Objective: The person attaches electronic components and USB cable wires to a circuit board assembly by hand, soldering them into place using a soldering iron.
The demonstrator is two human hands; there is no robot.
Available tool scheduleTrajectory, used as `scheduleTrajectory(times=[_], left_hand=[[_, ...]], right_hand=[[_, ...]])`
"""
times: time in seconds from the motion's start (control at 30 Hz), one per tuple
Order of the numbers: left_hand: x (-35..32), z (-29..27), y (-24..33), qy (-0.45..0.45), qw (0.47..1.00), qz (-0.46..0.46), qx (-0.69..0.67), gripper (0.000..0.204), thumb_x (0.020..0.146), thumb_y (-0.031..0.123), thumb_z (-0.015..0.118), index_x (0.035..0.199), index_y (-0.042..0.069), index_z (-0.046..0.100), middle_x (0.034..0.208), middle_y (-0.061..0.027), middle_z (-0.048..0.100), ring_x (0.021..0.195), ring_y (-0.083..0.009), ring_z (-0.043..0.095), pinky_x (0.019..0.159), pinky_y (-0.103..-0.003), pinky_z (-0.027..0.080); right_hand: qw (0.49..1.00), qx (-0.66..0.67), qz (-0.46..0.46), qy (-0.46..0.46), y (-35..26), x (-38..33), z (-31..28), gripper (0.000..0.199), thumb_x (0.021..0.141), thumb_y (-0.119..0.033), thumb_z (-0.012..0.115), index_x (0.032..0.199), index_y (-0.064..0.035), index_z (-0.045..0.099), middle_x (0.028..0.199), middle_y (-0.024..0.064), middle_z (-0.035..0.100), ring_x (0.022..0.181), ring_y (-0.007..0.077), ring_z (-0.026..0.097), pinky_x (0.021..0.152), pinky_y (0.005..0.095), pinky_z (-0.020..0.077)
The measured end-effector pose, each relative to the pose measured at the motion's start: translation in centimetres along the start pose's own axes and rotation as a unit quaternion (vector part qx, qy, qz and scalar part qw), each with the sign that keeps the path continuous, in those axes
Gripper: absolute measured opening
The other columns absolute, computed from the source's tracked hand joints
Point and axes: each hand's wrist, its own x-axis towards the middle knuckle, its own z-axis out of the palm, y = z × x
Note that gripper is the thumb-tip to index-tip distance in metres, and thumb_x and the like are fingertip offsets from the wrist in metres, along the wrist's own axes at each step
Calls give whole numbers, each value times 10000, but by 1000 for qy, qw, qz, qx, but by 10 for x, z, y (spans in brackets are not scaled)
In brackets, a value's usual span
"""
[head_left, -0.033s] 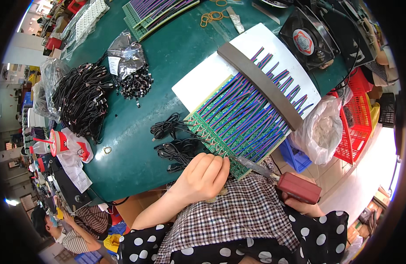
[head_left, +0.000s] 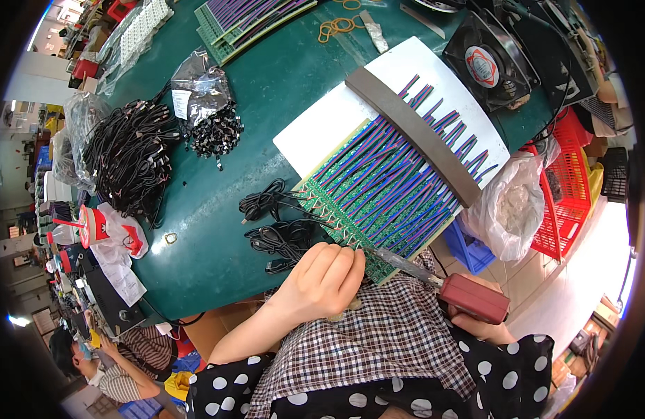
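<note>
My left hand (head_left: 324, 281) is closed in a pinch at the near corner of a green circuit board panel (head_left: 322, 195); its fingertips hide whatever is between them. In my right hand (head_left: 469, 322) is a soldering iron (head_left: 475, 297) with a dark red handle. The iron's tip points left and meets the board's near edge beside my left fingers. Rows of purple-blue wires (head_left: 378, 174) run across the panel. Thin wire ends along its left edge lead to coiled black cables (head_left: 277, 239) on the table.
A dark curved bar (head_left: 413, 126) lies across the wires and white sheet (head_left: 312, 140). Black cables (head_left: 130, 157), a bag of connectors (head_left: 204, 91) and a cup (head_left: 93, 227) stand left. A fan (head_left: 483, 66), plastic bag (head_left: 511, 206) and red basket (head_left: 563, 188) are right. A co-worker (head_left: 120, 370) sits lower left.
</note>
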Motion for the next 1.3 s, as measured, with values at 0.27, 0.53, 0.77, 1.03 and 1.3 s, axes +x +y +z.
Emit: scheduleTrajectory(times=[0.27,0.53,0.77,1.03,1.3], left_hand=[[-4,-4,-3,-10,1000,0,8,261,626,52,637,873,-34,637,827,-90,554,713,-211,566,632,-320,498],[-1,1,4,-2,1000,10,-11,274,633,86,612,868,-55,593,795,-86,524,704,-206,543,609,-301,457],[-18,-33,-60,140,936,-315,67,109,737,26,611,843,51,620,817,-103,607,792,-290,561,707,-393,431],[-88,-49,-181,149,778,-468,391,126,716,145,724,805,74,670,823,-39,544,801,-240,503,719,-358,404],[-102,-52,-194,316,820,-405,255,34,757,52,665,782,34,651,833,-50,626,806,-204,561,745,-311,428]], right_hand=[[999,28,45,13,-14,5,1,509,683,-146,745,1125,32,563,825,91,640,657,156,623,604,249,483],[961,222,90,137,-9,-10,14,502,787,-324,671,1102,28,503,715,73,524,587,138,490,573,260,413],[954,187,24,234,15,-9,15,682,754,-395,733,1173,40,416,956,132,525,474,127,463,403,224,344],[966,204,42,155,-5,1,16,544,795,-293,686,1138,57,450,1006,136,535,582,161,525,570,342,495],[956,240,26,167,-2,-2,18,513,802,-258,672,1145,52,451,1023,130,531,596,167,526,598,365,508]])
